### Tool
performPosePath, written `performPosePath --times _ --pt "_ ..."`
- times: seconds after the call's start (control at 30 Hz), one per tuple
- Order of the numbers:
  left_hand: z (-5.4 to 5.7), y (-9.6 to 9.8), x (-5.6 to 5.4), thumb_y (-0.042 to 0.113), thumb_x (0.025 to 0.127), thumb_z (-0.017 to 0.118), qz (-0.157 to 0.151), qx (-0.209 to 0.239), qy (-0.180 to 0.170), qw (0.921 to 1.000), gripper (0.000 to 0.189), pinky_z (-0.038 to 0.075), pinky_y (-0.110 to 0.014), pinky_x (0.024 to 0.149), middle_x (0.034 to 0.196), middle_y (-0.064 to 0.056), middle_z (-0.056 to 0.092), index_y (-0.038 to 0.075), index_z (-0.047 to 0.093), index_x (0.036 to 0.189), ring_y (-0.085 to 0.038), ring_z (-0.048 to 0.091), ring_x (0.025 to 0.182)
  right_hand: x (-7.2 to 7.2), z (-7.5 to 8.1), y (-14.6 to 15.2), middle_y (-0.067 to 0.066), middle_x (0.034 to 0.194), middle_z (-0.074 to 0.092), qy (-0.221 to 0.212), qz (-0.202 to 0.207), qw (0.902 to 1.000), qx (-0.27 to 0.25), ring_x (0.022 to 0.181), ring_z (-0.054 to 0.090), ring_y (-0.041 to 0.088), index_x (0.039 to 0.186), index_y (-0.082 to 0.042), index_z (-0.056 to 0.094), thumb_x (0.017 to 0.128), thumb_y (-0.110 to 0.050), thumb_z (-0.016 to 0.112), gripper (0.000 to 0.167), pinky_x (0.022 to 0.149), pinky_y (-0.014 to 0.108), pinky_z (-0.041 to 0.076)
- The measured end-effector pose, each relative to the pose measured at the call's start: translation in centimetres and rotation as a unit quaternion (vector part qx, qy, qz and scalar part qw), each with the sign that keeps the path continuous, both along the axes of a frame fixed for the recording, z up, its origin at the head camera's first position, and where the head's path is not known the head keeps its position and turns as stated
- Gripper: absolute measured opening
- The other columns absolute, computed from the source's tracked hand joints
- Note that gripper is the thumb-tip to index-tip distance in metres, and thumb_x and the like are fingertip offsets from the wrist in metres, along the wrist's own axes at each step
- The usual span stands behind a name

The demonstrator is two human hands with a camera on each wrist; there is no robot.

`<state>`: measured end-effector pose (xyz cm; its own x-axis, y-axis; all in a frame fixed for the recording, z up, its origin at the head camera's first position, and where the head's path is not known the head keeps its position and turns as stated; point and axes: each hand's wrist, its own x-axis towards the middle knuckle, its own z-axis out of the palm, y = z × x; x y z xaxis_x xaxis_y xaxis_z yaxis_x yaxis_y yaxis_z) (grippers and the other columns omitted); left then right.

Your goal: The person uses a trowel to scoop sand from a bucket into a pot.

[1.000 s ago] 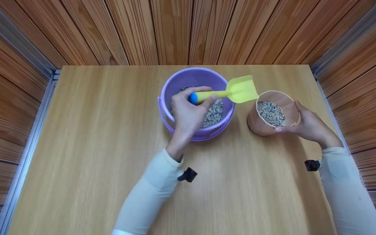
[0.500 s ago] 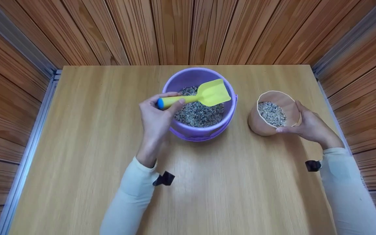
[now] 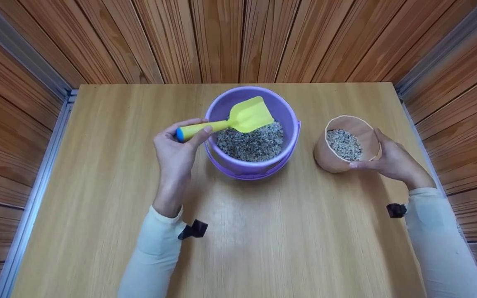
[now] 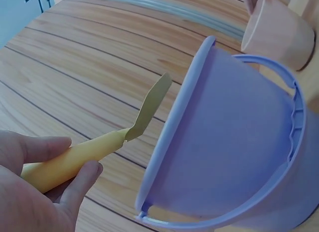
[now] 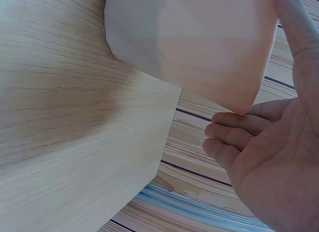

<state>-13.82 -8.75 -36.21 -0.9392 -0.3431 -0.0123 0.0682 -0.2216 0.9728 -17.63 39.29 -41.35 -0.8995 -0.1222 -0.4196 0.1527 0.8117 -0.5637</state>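
Note:
My left hand (image 3: 175, 159) grips the yellow handle of a toy shovel (image 3: 251, 116), thumb and fingers around it near the blue end. The shovel's yellow blade hangs over the purple bucket (image 3: 255, 169), and no load shows on it. Grey speckled gravel (image 3: 251, 145) covers the bucket's bottom. At the right, my right hand (image 3: 396, 159) holds a tan pot (image 3: 330, 160) by its rim, thumb on the near side and fingers on the far side. Similar gravel (image 3: 344, 145) lies inside the pot. In the right wrist view the pot's wall (image 5: 214, 52) sits between thumb and fingers.
Both containers stand on a light wooden table (image 3: 106, 174). Wood-plank walls (image 3: 222, 41) rise behind it and at both sides, with a metal rail (image 3: 35, 186) along the left edge. The bucket's purple handle (image 4: 296, 117) hangs down its side.
My left hand has drawn the shovel leftward, from a blade position beside the pot's rim back over the bucket. The right hand and the pot have stayed in place.

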Motion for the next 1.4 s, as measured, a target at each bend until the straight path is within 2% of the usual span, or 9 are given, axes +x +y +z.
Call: performPosePath --times 0.23,0.33,0.47,0.67,0.83,0.93,1.03,1.13,1.4 --pt "0.5 -1.5 0.1 -0.004 0.081 0.083 0.014 -0.008 0.009 0.9998 0.023 0.059 -0.035 0.084 0.099 -0.016 0.075 -0.007 0.075 0.103 -0.026 0.066 0.096 0.0 0.0 0.0 0.022 0.166 -0.007 -0.001 -0.002 1.0000 -0.005 0.150 0.003 0.048 0.159 -0.009 -0.015 0.077 -0.054 0.085 0.138 0.117 0.067 0.015" --pt "0.6 -2.2 0.0 -0.005 0.082 0.081 0.027 0.008 0.012 0.9995 0.022 0.060 -0.036 0.085 0.102 -0.018 0.073 -0.007 0.075 0.103 -0.027 0.066 0.097 0.1 0.0 0.0 0.025 0.165 -0.004 0.009 0.003 0.9999 -0.007 0.150 0.006 0.048 0.159 -0.005 -0.013 0.078 -0.052 0.085 0.136 0.117 0.067 0.017" --pt "0.6 -3.0 -0.1 -0.008 0.083 0.079 0.052 0.050 0.024 0.9971 0.023 0.060 -0.038 0.088 0.105 -0.021 0.071 -0.010 0.073 0.105 -0.030 0.066 0.100 0.1 0.1 0.0 0.027 0.165 -0.002 0.015 0.006 0.9999 -0.007 0.150 0.008 0.049 0.159 -0.003 -0.012 0.078 -0.051 0.085 0.135 0.116 0.068 0.019" --pt "0.7 -4.5 -0.3 -0.008 0.081 0.080 0.104 0.126 0.028 0.9862 0.025 0.058 -0.039 0.091 0.107 -0.022 0.068 -0.011 0.071 0.105 -0.031 0.064 0.104 0.1 0.1 0.0 0.026 0.165 -0.003 0.009 0.005 0.9999 -0.003 0.150 0.006 0.050 0.159 -0.005 -0.013 0.078 -0.052 0.085 0.136 0.115 0.069 0.019" --pt "0.2 -5.8 -0.6 -0.006 0.080 0.082 0.148 0.165 0.023 0.9749 0.028 0.058 -0.038 0.090 0.110 -0.022 0.068 -0.011 0.071 0.106 -0.031 0.065 0.104 0.1 0.0 0.0 0.024 0.166 -0.005 0.001 0.000 1.0000 -0.001 0.150 0.005 0.050 0.159 -0.008 -0.015 0.077 -0.054 0.085 0.137 0.115 0.069 0.019" --pt "-0.7 -6.6 -0.8 -0.006 0.079 0.082 0.170 0.187 0.015 0.9675 0.029 0.058 -0.037 0.089 0.111 -0.022 0.068 -0.010 0.071 0.106 -0.030 0.066 0.104 0.0 0.0 0.0 0.024 0.166 -0.006 -0.001 0.001 1.0000 -0.001 0.150 0.005 0.049 0.159 -0.008 -0.015 0.077 -0.054 0.085 0.137 0.115 0.069 0.018" --pt "-2.0 -7.3 -1.1 -0.007 0.080 0.081 0.186 0.199 0.007 0.9621 0.030 0.058 -0.036 0.090 0.111 -0.022 0.067 -0.011 0.070 0.107 -0.030 0.066 0.104 0.0 0.0 0.1 0.023 0.166 -0.006 -0.002 0.001 1.0000 -0.006 0.150 0.004 0.049 0.159 -0.009 -0.015 0.077 -0.054 0.085 0.137 0.116 0.068 0.016" --pt "-3.7 -7.8 -1.2 -0.009 0.081 0.080 0.196 0.211 -0.010 0.9576 0.029 0.058 -0.035 0.090 0.111 -0.021 0.068 -0.011 0.070 0.109 -0.029 0.067 0.104 0.0 -0.1 0.1 0.022 0.166 -0.006 0.000 0.000 1.0000 -0.010 0.150 0.004 0.048 0.159 -0.010 -0.015 0.077 -0.053 0.085 0.137 0.117 0.067 0.015" --pt "-8.8 -8.8 -1.7 -0.013 0.083 0.075 0.226 0.206 -0.061 0.9501 0.021 0.059 -0.033 0.088 0.107 -0.017 0.067 -0.010 0.071 0.104 -0.025 0.066 0.102 0.1 -0.1 0.1 0.022 0.166 -0.006 0.006 0.000 0.9999 -0.012 0.151 0.003 0.047 0.159 -0.008 -0.014 0.078 -0.052 0.085 0.136 0.118 0.066 0.014"
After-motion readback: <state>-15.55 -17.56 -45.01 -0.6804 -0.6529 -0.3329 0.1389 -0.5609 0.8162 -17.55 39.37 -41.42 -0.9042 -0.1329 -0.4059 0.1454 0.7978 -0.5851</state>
